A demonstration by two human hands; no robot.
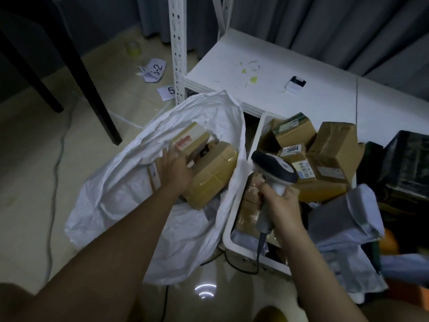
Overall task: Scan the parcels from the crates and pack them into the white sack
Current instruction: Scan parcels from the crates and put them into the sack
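The white sack (120, 196) lies open on the floor at centre left with several brown cardboard parcels inside. My left hand (175, 169) reaches into it and rests with straight fingers on a parcel with a red-and-white label (192, 138), next to a large taped brown parcel (213, 175). My right hand (279, 203) grips the handle of a grey barcode scanner (275, 168), held over a white crate (234, 226). The crate holds several brown parcels, one marked 3004 (293, 152).
A white shelf board (267, 73) with a small label printer (294, 84) lies behind the crate, beside a white perforated upright (177, 49). Grey poly mailers (346, 219) and dark crates (406, 163) fill the right. Black table legs (92, 89), paper slips and a cable are on the left floor.
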